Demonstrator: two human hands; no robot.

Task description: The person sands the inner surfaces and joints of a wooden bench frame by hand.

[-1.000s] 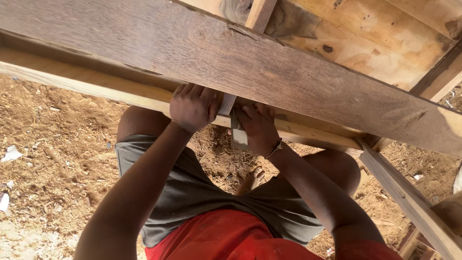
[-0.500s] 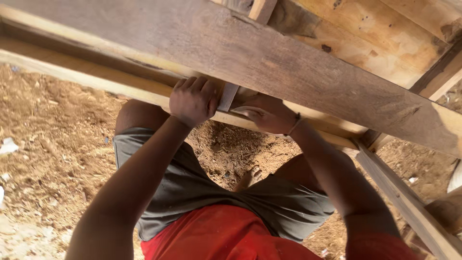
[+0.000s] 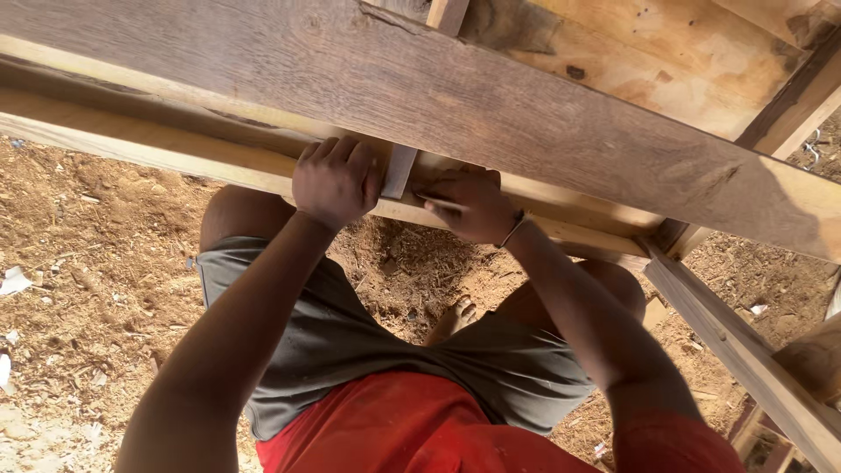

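Just pale, narrow wooden rail (image 3: 219,162)

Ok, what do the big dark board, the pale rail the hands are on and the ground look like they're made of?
The dark board looks like rough, unfinished timber: grey-brown, with grain streaks and knots. The pale rail, gripped by the left hand with the right hand on it, seems fresher bare wood, yellowish and smoother. The ground looks like reddish earth strewn with sawdust and wood chips.
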